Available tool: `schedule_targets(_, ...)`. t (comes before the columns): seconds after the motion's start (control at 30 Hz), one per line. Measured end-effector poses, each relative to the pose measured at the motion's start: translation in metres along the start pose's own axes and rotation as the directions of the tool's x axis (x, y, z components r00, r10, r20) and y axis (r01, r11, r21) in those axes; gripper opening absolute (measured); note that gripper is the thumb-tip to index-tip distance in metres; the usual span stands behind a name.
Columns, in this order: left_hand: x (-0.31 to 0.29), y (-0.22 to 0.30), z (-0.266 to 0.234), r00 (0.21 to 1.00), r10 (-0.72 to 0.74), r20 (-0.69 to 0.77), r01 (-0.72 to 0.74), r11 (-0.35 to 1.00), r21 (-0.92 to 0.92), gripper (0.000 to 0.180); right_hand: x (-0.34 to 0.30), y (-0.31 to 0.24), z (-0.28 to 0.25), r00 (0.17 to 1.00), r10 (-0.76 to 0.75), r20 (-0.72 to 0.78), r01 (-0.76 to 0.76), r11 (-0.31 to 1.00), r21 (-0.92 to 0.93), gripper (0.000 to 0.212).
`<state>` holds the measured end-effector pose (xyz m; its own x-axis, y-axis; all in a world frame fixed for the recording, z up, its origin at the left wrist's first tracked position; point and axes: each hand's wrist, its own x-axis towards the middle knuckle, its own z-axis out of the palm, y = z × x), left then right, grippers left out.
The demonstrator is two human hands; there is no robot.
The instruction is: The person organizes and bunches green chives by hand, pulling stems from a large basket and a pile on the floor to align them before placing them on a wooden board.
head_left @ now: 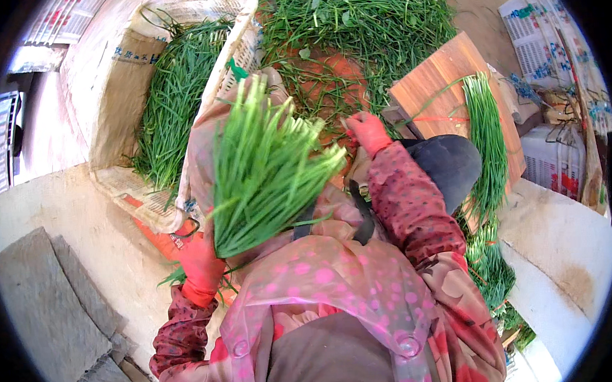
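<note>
My left hand (201,267), in a red glove, is closed on the lower left end of a loose bunch of garlic chives (268,175). The chives fan out over my lap, with their pale ends toward the top and right. A small dark loop (187,227) shows by my left fingers. My right hand (370,133), also gloved in red, is over by my right knee, near the loose chives pile (367,31). Its fingers are curled together, and what they hold, if anything, is too small to make out.
A white plastic basket (216,79) lined with brown sheet holds chives at the left. On a wooden board (424,83) at the right lies a tied chive bundle (486,145). More tied bundles (490,265) lie below it. Grey slabs (52,318) lie lower left.
</note>
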<state>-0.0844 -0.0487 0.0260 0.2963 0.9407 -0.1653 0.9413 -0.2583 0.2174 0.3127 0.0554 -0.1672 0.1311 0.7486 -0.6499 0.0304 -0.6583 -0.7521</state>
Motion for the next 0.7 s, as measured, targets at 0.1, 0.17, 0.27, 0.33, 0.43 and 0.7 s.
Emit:
schedule_targets(0.1, -0.005, -0.002, -0.006, 0.992, 0.045, 0.117, -0.064, 0.984, 0.166, 0.089, -0.011, -0.033, -0.005, 0.999, -0.011, 0.036, 0.013, 0.999, -0.048, 0.036)
schedule_targets(0.17, -0.006, -0.001, -0.008, 0.994, 0.061, 0.087, -0.073, 0.987, 0.143, 0.091, -0.037, -0.092, 0.008, 0.986, -0.032, 0.165, 0.029, 0.999, 0.018, 0.047)
schedule_targets(0.27, -0.002, 0.000, -0.011, 0.992, 0.080, 0.097, -0.094, 0.983, 0.156, 0.091, -0.056, -0.114, 0.056, 0.921, 0.050, 0.385, -0.016, 0.996, -0.090, 0.061)
schedule_targets(0.33, 0.002, 0.002, -0.013, 0.986, 0.064, 0.153, -0.090, 0.981, 0.170, 0.090, -0.058, -0.113, 0.075, 0.918, 0.031, 0.395, -0.026, 0.999, -0.019, 0.048)
schedule_targets(0.43, -0.004, -0.003, -0.015, 0.987, 0.085, 0.133, -0.106, 0.982, 0.156, 0.089, -0.078, -0.133, 0.078, 0.905, -0.228, 0.359, 0.114, 0.944, 0.310, 0.031)
schedule_targets(0.7, -0.014, -0.017, 0.020, 0.998, -0.043, 0.037, 0.040, 0.996, 0.086, 0.099, -0.109, -0.086, 0.044, 0.886, -0.153, 0.438, -0.052, 0.905, 0.422, 0.033)
